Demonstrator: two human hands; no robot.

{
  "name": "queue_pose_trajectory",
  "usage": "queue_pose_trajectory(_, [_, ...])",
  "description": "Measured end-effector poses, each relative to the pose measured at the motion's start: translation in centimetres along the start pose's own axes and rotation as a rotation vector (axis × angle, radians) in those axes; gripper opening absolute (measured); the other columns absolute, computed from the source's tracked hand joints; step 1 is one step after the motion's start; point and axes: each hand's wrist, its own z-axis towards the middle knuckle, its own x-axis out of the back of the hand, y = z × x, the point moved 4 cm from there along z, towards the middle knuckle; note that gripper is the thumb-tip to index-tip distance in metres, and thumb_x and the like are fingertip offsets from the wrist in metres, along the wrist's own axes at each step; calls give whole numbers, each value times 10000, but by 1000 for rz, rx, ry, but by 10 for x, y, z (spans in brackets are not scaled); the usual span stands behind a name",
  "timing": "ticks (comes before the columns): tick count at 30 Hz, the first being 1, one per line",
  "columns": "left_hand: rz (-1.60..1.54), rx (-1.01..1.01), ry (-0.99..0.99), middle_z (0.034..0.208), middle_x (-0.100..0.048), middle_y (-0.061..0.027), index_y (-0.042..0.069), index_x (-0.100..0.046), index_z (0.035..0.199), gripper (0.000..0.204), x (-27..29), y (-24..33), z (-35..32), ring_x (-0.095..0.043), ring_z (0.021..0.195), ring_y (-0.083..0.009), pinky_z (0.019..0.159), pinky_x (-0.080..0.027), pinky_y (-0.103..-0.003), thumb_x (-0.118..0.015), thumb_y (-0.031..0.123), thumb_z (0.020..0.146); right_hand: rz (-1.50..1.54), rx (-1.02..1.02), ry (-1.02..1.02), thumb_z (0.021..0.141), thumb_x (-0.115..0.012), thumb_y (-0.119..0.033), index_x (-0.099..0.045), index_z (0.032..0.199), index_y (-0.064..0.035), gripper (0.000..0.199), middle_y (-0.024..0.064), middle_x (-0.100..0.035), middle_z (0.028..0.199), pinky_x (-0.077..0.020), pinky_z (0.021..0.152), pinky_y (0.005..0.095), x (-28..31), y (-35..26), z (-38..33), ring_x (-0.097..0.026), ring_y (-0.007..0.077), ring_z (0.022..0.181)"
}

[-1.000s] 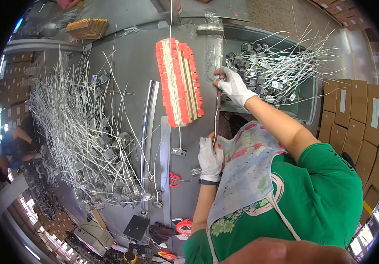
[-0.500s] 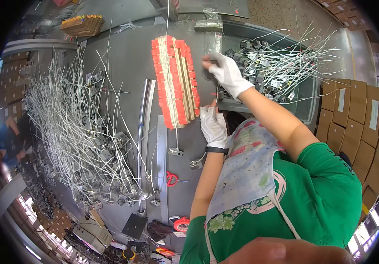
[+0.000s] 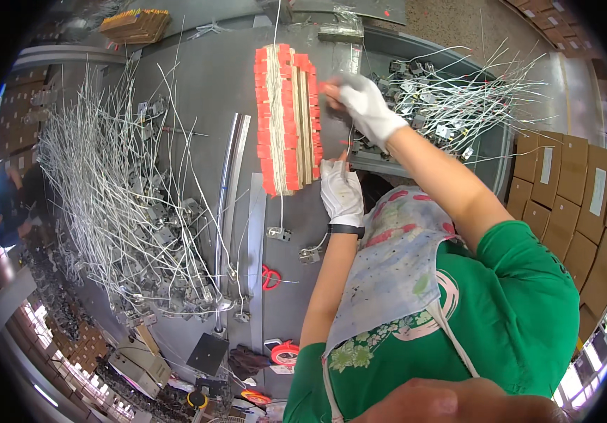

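**Reaching in close beside the red-banded bundle**

Holding the right grip just right of the bundle, blurring at the fingertips, being unable to tell whether open or closed. Placing the left grip to the bundle's lower right, extending a finger, being unable to tell whether pinching anything. Finding the bundle lying lengthwise on the tabletop, with one metal part wired to its lower end and a second part to its lower right. Spotting red scissors farther below the bundle. Having a shiny rail standing between the bundle and a big wire tangle on its left. Meeting a grey bin to the bundle's right.
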Motion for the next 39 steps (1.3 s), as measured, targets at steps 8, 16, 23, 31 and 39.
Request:
queue_pose_trajectory(8, [-16,-78,55,863,-541,-167,37,-611,1044,305,2,8,1,-549,818,-302,712,-462,-337,-524,-33,760,94,-305,126,829,-595,-135,-411,1019,-27,287,97,-589,888,-473,675,230,41,57,-81,-573,127,773])
queue_pose_trajectory(16, [-39,-162,108,852,-536,-160,58,-599,1072,335,7,8,-4,-543,802,-317,713,-451,-375,-520,-31,759,81,-352,41,797,-628,-122,-375,1034,-4,366,116,-584,877,-476,704,253,24,42,-82,-588,159,797])
queue_pose_trajectory(23, [-107,-256,175,902,-528,-141,75,-519,1192,471,40,46,-22,-517,859,-303,778,-427,-359,-491,-88,751,25,-126,-90,772,-646,-68,-410,1037,-38,356,57,-558,854,-444,706,225,12,8,-98,-550,115,800])
queue_pose_trajectory(31, [-253,-217,284,925,-522,-123,59,-533,1170,417,70,50,-57,-498,888,-273,816,-402,-342,-473,-69,778,-73,234,7,738,-636,48,-382,996,-59,377,22,-514,832,-448,690,209,-18,-37,-148,-531,90,759])
queue_pose_trajectory(39, [-849,76,101,785,-507,-22,-42,-569,1030,198,95,63,-83,-477,537,-71,522,-394,-204,-556,12,840,183,222,-56,714,-599,126,-290,1048,-102,510,53,-403,912,-503,710,297,-35,-53,-182,-579,173,779])
